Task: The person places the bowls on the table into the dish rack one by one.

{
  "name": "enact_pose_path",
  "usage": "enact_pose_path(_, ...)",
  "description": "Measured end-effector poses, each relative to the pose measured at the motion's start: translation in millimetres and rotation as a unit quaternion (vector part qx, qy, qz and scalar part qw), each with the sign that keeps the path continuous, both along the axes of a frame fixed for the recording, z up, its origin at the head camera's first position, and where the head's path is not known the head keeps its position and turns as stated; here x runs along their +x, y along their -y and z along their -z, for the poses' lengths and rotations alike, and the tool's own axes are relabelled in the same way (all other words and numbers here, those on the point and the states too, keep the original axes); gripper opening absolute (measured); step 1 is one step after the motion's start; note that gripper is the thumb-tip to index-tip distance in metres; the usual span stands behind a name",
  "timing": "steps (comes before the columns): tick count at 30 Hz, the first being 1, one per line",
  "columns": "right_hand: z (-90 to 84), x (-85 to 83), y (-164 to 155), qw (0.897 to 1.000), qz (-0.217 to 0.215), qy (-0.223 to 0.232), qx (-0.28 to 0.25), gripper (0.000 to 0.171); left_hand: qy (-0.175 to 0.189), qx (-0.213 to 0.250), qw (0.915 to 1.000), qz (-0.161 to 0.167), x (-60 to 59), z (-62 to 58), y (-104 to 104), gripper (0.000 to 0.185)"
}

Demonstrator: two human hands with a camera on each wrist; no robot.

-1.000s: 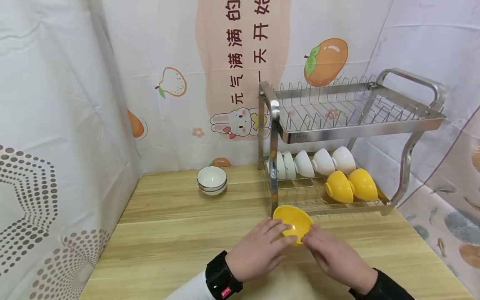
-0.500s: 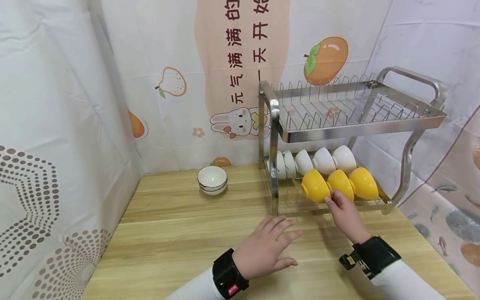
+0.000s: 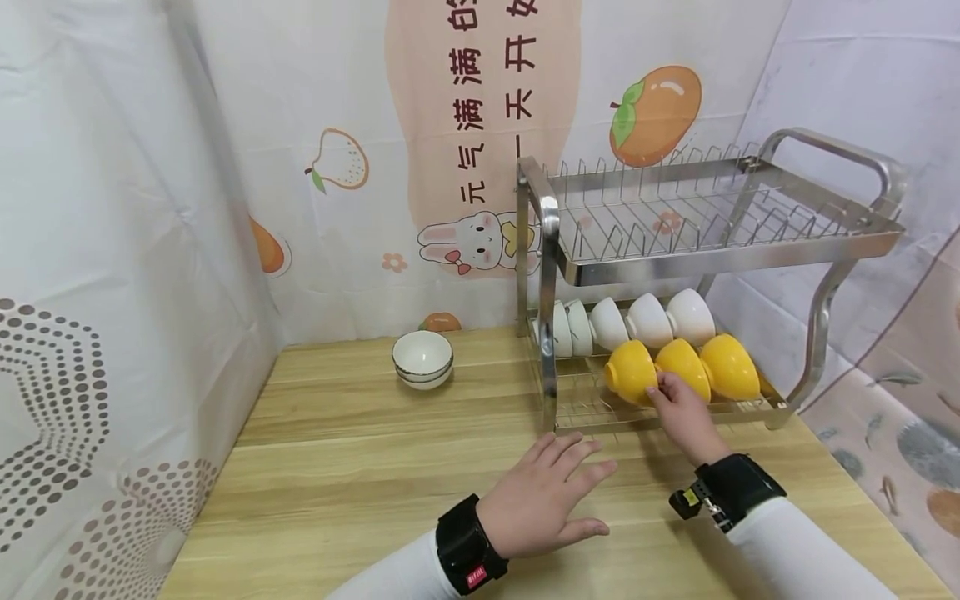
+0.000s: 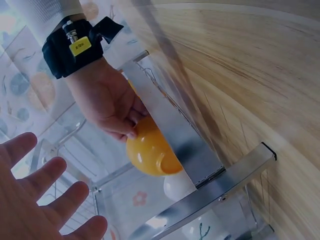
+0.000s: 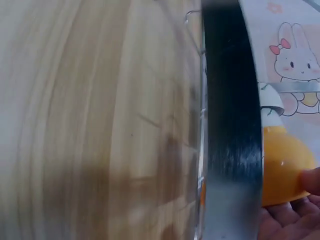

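The right hand [image 3: 684,414] grips the leftmost yellow bowl [image 3: 632,371] with curled fingers on the lower tier of the dish rack [image 3: 720,250], at 1 o'clock from the left hand [image 3: 542,500], which rests open on the counter [image 3: 360,467]. It is better to seat the bowl fully between the wires before letting go. Three yellow bowls, five white ones behind, two stacked bowls [image 3: 423,360] at 11 o'clock.

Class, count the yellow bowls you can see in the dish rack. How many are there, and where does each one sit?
3, in a row on the rack's lower tier: left bowl touched by the right hand, middle bowl, right bowl. None seems hidden.
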State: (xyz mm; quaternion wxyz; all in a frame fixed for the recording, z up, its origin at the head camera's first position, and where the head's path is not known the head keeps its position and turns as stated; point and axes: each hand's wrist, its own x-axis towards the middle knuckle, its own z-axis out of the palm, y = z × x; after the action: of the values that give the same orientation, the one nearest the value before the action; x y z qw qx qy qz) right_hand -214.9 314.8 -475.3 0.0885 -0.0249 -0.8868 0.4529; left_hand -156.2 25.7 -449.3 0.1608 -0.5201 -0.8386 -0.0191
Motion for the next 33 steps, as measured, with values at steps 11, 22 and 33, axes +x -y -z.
enact_pose_path(11,10.5,5.5,9,0.992,0.003,-0.057,0.116,0.023,0.021,-0.004,0.9997,-0.011,5.0,4.9,5,0.069)
enact_pose_path(22,16.6,16.4,-7,0.982,0.008,-0.057,0.182,0.02,0.021,-0.018,0.9994,-0.019,3.9,4.4,-5,0.069)
enact_pose_path(33,8.0,28.4,-3,0.992,-0.006,-0.046,0.115,0.061,0.062,-0.013,0.9961,-0.061,-7.5,-2.7,16,0.069)
